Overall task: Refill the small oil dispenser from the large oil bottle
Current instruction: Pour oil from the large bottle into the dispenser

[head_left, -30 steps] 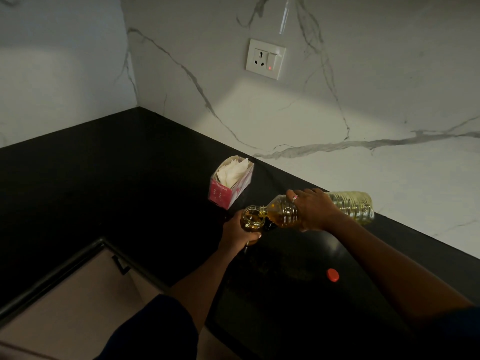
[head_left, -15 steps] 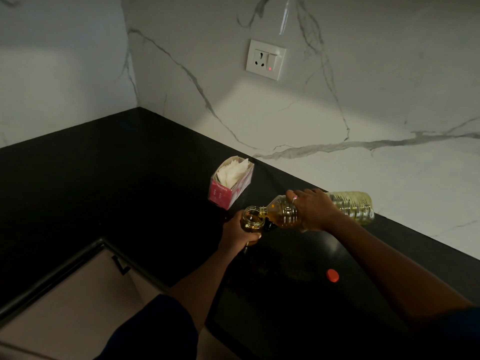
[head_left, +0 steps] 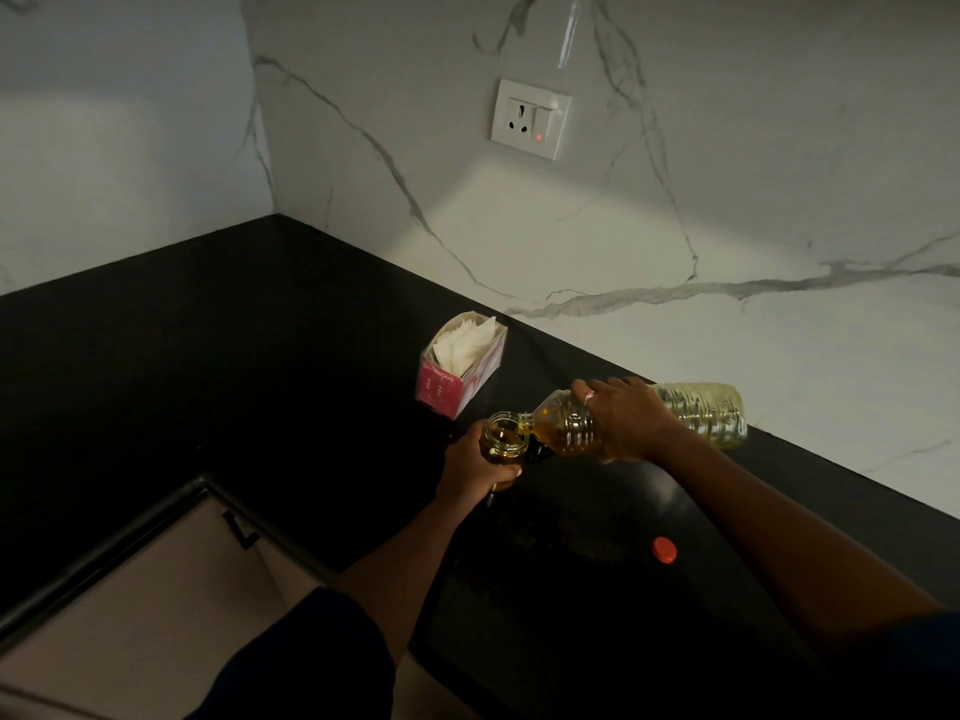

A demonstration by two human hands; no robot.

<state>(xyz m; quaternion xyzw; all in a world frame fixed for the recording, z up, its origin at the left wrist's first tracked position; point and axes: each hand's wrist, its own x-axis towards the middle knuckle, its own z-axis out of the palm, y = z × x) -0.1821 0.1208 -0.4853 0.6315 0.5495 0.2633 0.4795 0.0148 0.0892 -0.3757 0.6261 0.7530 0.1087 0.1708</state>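
Observation:
My right hand (head_left: 626, 420) grips the large clear oil bottle (head_left: 696, 415), which lies almost horizontal with its open neck over the small glass oil dispenser (head_left: 503, 438). Yellow oil fills the bottle's lower side and reaches the neck. My left hand (head_left: 475, 462) is wrapped around the dispenser from below and holds it upright on the black countertop (head_left: 260, 366). Amber oil shows inside its open mouth. The bottle's red cap (head_left: 664, 550) lies on the counter to the right, near my right forearm.
A pink box of white tissues (head_left: 460, 367) stands just behind the dispenser. A marble wall with a white power socket (head_left: 530, 118) rises behind the counter. The counter's front edge and a cabinet handle (head_left: 240, 532) are at lower left.

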